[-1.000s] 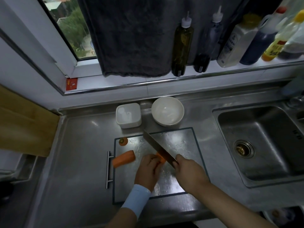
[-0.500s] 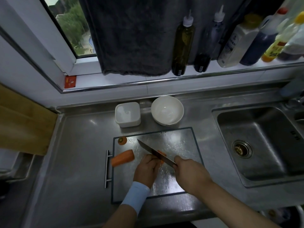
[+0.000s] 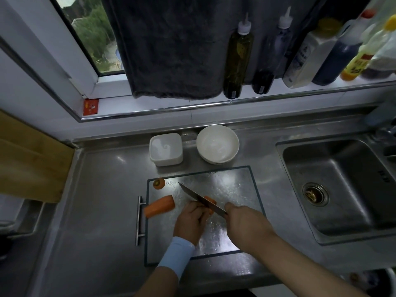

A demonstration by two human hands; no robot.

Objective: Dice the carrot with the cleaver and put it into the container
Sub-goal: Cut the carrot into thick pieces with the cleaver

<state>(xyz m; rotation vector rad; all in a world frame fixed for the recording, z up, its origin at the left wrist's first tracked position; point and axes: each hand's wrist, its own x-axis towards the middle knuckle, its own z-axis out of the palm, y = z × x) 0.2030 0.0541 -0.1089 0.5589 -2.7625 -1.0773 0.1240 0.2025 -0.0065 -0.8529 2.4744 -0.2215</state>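
The carrot (image 3: pixel 159 205) is bright orange, and its cut-off top (image 3: pixel 158 183) shows a dark centre. The cleaver (image 3: pixel 199 199) has a dark grey blade. The silvery, speckled board (image 3: pixel 231 185) has a dark edge line and lies on a dull grey steel worktop (image 3: pixel 102 189). The container (image 3: pixel 166 150) and bowl (image 3: pixel 217 144) are white. The cuff (image 3: pixel 175 256) is pale blue, the towel (image 3: pixel 171 50) charcoal, and one bottle (image 3: pixel 237 56) olive green.

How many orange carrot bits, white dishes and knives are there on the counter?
Orange carrot bits: 3 (round end, long piece, piece under the cleaver)
White dishes: 2 (square container, round bowl)
Knives: 1 (cleaver)
Total: 6
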